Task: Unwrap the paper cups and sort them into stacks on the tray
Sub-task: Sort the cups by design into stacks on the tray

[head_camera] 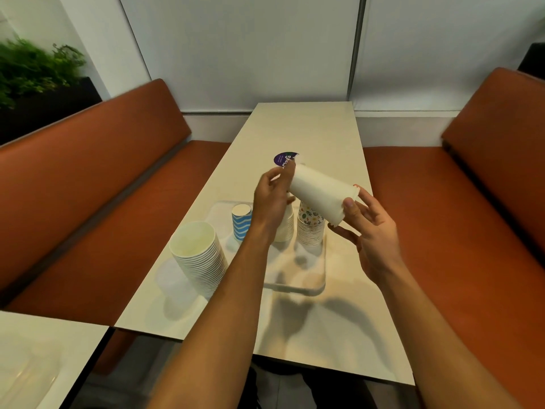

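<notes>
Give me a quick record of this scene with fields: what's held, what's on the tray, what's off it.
held: white cup stack, tilted, above the tray
left hand: grips its closed end
right hand: grips its rim end
on tray: blue wavy cups, white cups, patterned cups, all upside down
off tray: tall white cup stack, mouth up, on table; purple sticker

table (309,128), tray (295,288), white cup stack (200,255)
</notes>
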